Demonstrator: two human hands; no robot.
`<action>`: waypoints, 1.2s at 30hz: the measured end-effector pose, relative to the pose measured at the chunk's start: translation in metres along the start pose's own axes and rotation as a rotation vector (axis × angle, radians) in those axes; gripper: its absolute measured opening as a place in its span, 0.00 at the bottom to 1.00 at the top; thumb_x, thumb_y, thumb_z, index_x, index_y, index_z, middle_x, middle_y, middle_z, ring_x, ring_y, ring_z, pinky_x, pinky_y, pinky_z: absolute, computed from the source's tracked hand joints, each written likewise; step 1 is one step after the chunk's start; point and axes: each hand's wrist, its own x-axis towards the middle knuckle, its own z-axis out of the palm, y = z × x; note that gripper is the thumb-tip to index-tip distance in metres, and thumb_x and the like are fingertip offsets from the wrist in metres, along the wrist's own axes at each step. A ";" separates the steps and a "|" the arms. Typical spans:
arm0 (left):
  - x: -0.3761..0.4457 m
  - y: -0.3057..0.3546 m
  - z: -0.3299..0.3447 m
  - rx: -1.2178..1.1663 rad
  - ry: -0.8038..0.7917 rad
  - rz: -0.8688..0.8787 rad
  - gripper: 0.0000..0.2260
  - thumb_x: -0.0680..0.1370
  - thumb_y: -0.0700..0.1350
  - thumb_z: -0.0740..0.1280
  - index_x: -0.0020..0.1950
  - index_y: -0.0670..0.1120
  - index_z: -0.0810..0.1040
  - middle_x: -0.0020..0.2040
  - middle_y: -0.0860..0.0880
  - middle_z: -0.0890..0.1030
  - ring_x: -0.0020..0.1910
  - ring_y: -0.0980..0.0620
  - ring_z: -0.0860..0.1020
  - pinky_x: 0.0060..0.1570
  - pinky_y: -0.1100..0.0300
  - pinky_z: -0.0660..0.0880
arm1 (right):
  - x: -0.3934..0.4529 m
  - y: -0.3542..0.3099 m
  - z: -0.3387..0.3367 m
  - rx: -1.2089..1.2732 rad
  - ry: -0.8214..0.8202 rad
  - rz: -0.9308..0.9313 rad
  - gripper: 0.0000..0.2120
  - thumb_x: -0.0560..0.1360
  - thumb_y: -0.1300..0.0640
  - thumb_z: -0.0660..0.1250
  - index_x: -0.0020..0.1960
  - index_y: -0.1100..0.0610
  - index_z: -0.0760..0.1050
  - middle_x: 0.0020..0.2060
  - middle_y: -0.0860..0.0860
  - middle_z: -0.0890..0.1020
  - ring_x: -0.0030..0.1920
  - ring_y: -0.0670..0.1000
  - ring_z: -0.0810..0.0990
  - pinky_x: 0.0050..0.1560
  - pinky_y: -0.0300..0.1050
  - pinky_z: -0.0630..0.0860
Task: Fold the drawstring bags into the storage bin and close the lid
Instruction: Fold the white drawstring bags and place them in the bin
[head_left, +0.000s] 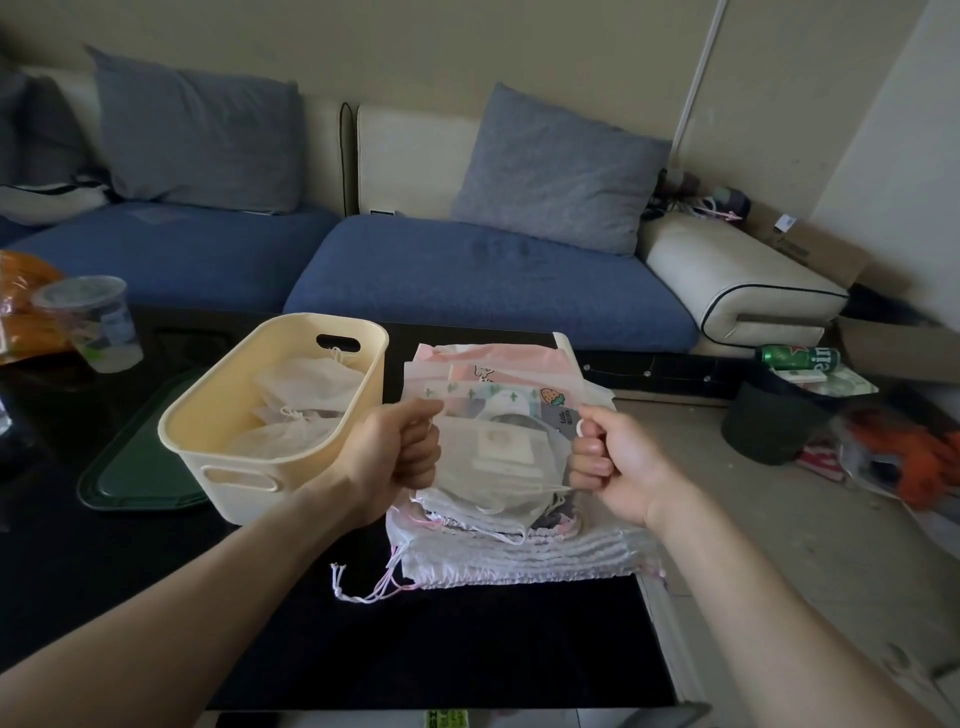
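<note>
translucent white fabric is held up between two fists over a black table (467, 649): a small drawstring bag (501, 457) is gripped at its left edge by the left hand (392, 457) and at its right edge by the right hand (618, 462), fingers of both hands curled tight round the material. the bag is stretched flat between them, tilted toward the camera, and a pale square patch is seen through its front. its cords trail down from the lower right corner.

directly beneath and beyond the held bag, a pile of drawstring bags (519, 551) is spread on the table, with a gathered white satin one nearest and printed ones showing cactus and strawberry motifs at the far end. pink and white cords (363, 587) are left loose on the table at the pile's near left corner.

just left of the pile, a cream plastic storage bin (218, 421) is set with its lid off; several folded white bags (301, 405) are already laid inside it. the bin is partly rested on a dark green lid (130, 483) lying flat on the table, which juts out to its left.

farther left, a clear plastic cup (93, 322) is stood beside an orange bag (21, 306). beyond the table a blue sofa (467, 275) with grey cushions (197, 135) is seen along the wall. on the floor at far right, a green can (800, 357) is placed near a dark bucket (769, 426).
</note>
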 end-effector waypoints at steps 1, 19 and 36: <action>0.000 -0.002 -0.002 0.142 0.008 0.032 0.24 0.81 0.43 0.61 0.27 0.47 0.55 0.26 0.47 0.54 0.26 0.50 0.52 0.28 0.58 0.51 | 0.000 0.001 0.000 -0.091 -0.005 -0.001 0.23 0.83 0.54 0.59 0.29 0.52 0.64 0.21 0.46 0.61 0.19 0.45 0.58 0.21 0.37 0.55; -0.004 -0.002 0.002 1.415 0.003 0.349 0.26 0.82 0.52 0.60 0.27 0.41 0.62 0.22 0.47 0.64 0.22 0.49 0.62 0.26 0.56 0.62 | -0.024 -0.018 0.000 -0.820 -0.248 0.220 0.23 0.83 0.52 0.63 0.31 0.52 0.63 0.24 0.46 0.59 0.22 0.45 0.53 0.22 0.35 0.52; -0.045 -0.001 0.050 1.029 -0.239 1.025 0.07 0.80 0.42 0.63 0.55 0.42 0.77 0.48 0.53 0.76 0.48 0.55 0.74 0.49 0.56 0.72 | -0.029 0.007 0.036 -1.045 -0.536 -0.593 0.11 0.73 0.61 0.72 0.45 0.45 0.76 0.40 0.41 0.81 0.43 0.42 0.81 0.42 0.34 0.75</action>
